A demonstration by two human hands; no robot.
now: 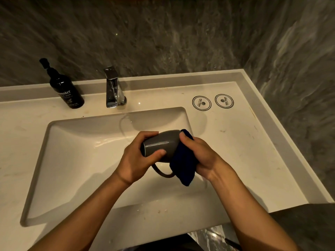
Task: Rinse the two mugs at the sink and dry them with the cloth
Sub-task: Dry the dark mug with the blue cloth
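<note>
A grey mug (160, 144) lies on its side in the air over the sink basin (78, 160), mouth to the left and handle pointing down. My left hand (137, 160) grips it round the rim end, fingers on top and thumb on the near side. My right hand (201, 156) holds a dark blue cloth (183, 165) against the mug's base end, thumb pressing on the mug's top. I see only this one mug.
A chrome tap (113, 87) stands behind the basin, no water running. A black hand wash bottle (66, 87) stands at the back left. Two round coasters (201, 103) (224, 100) lie on the counter at the right. A stone wall runs behind and to the right.
</note>
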